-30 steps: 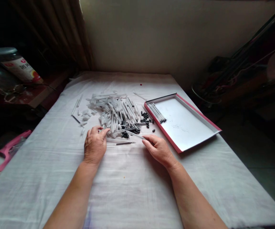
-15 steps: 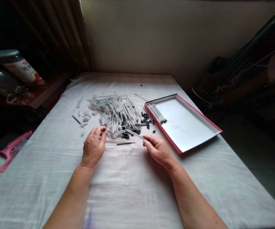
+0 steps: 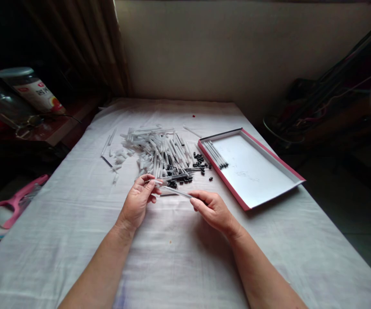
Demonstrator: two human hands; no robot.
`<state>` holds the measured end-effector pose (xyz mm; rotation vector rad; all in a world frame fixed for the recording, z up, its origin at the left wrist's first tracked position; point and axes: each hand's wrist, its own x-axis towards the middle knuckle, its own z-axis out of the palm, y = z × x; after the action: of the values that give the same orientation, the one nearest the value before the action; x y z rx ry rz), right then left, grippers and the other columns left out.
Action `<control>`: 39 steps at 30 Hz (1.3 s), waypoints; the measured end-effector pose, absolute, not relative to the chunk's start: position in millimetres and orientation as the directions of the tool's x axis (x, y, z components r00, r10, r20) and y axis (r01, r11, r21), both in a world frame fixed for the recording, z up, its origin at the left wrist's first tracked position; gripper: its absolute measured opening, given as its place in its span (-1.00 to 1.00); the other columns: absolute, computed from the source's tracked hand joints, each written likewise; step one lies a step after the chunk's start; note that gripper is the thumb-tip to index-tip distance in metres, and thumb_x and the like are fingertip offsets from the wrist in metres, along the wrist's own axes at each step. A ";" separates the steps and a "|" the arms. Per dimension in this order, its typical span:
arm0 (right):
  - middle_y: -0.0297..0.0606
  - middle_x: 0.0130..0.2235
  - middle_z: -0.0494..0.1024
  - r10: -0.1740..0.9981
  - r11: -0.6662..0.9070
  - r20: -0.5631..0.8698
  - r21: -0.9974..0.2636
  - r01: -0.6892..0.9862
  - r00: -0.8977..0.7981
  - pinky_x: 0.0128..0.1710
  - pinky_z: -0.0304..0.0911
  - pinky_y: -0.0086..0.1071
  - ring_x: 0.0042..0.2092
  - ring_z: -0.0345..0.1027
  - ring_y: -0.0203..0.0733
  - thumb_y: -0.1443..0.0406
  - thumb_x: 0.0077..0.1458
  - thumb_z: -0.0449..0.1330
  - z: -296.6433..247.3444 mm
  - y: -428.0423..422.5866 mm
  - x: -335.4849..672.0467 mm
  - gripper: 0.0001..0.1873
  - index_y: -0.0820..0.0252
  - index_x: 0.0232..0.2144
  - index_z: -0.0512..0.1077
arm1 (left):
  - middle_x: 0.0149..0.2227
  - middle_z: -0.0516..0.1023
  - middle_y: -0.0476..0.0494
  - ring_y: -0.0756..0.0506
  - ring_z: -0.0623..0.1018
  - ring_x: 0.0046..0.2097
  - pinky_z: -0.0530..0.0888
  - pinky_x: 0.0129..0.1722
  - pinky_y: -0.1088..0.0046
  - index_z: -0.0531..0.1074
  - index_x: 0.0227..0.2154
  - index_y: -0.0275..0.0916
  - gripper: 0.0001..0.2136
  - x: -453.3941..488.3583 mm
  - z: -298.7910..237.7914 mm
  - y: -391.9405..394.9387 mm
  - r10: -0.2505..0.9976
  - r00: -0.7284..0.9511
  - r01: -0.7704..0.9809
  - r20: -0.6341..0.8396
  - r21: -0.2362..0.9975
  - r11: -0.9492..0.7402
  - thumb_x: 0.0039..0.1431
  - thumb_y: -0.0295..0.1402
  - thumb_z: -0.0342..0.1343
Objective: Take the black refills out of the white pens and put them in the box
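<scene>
My right hand is closed on a pen, a thin pale barrel whose tip points left. My left hand pinches a small clear piece, which looks like a pen cap, between thumb and fingertips. Pen tip and cap are close to each other; whether they touch I cannot tell. Beyond both hands lies a heap of clear pen barrels and caps. Small black end plugs and dark refills are scattered at the heap's right and near side.
At the right sits a shallow red-edged box lid with several assembled pens along its left wall. A pink-handled object lies off the table's left edge. A lidded jar stands at the far left.
My left hand has moved right, away from the loose caps and toward the pen tip. My right hand has shifted only slightly, still gripping the pen. The view has turned a little.
</scene>
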<state>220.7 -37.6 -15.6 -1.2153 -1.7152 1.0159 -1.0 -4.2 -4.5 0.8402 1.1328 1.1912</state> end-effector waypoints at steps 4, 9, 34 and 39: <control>-0.28 -0.46 0.55 0.963 0.219 0.146 -0.914 0.342 -0.228 -0.29 0.34 -0.38 -0.40 0.43 -0.23 0.26 0.16 0.09 -18.1 -37.1 220.5 -0.72 0.25 -0.24 0.57 | -0.30 0.60 -0.05 0.05 0.52 -0.46 0.28 -0.61 0.64 0.33 -0.26 -0.22 -0.54 1.0 -4.9 -5.2 0.974 0.007 -0.259 -0.227 0.940 0.221 -0.15 -0.12 0.37; -0.27 -0.43 0.58 0.963 0.218 0.141 -0.910 0.354 -0.231 -0.27 0.35 -0.38 -0.36 0.46 -0.21 0.26 0.16 0.10 -19.0 -36.9 220.2 -0.73 0.24 -0.23 0.57 | -0.29 0.60 -0.05 0.05 0.52 -0.45 0.28 -0.61 0.64 0.33 -0.28 -0.21 -0.56 4.8 -3.8 -7.9 0.974 0.036 -0.204 -0.222 0.953 0.225 -0.14 -0.11 0.36; -0.25 -0.34 0.67 0.948 0.235 0.107 -0.869 0.436 -0.299 -0.30 0.35 -0.40 -0.35 0.51 -0.19 0.25 0.21 0.11 -27.0 -34.2 220.7 -0.74 0.19 -0.27 0.60 | -0.34 0.62 -0.11 0.04 0.52 -0.48 0.34 -0.59 0.63 0.36 -0.37 -0.25 -0.56 22.9 -16.3 -13.3 0.945 0.141 -0.082 -0.297 0.947 0.310 -0.17 -0.05 0.37; -0.28 -0.44 0.61 0.959 0.275 0.190 -0.796 0.540 -0.209 -0.38 0.31 -0.42 -0.44 0.44 -0.23 0.26 0.18 0.12 -10.5 -33.8 217.2 -0.77 0.18 -0.26 0.57 | -0.12 0.59 -0.22 -0.10 0.62 -0.25 0.42 -0.57 0.61 0.36 -0.06 -0.21 -0.41 19.8 -14.0 -11.3 0.951 0.120 -0.154 -0.286 0.941 0.302 -0.10 0.01 0.33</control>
<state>217.2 -33.8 -10.5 -1.3525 -1.8581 0.7751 19.8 -11.3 -14.0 0.9117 1.1431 0.9970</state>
